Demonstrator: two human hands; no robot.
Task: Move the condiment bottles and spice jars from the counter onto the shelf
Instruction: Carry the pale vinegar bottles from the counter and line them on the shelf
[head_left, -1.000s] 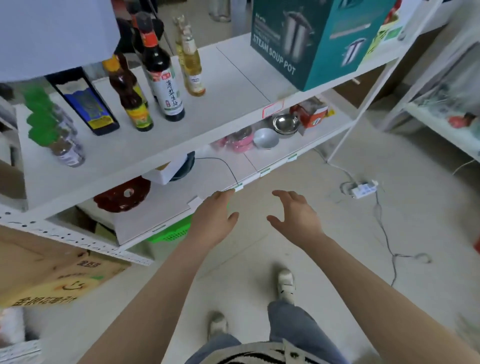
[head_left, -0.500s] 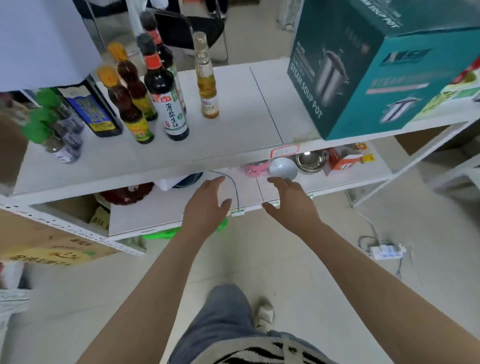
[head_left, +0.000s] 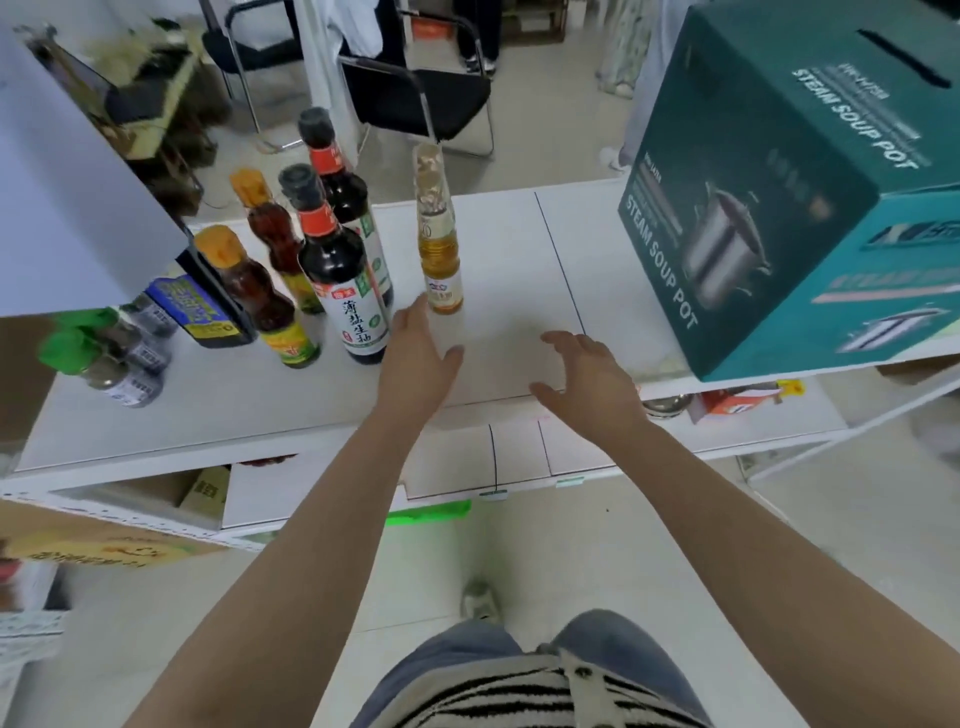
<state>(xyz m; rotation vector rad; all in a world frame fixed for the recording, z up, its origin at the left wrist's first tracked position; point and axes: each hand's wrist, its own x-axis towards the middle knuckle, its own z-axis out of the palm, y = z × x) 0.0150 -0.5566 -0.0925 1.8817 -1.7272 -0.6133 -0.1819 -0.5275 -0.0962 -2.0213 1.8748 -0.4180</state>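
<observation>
- Head view, bottles: amber oil bottle (head_left: 440, 249) stands upright on the white shelf (head_left: 509, 291), slightly apart from the rest. Looks like glass, so probably fragile, smooth and top-heavy with that tall neck; best taken round the body at the label.
- Left of the amber oil bottle: soy sauce bottle (head_left: 340, 291) with a second dark bottle behind it, two brown sauce bottles (head_left: 260, 296), blue-label bottle (head_left: 200, 312), green-capped spice jars (head_left: 111, 358). Tightly packed, easy to knock.
- Left hand (head_left: 418, 358): fingers spread, empty, tips just beside the amber oil bottle's base.
- Right hand (head_left: 589, 379): fingers loosely spread, empty, right of that bottle.
- Right of the amber oil bottle: steam soup pot box (head_left: 789, 197), blocking that end.
</observation>
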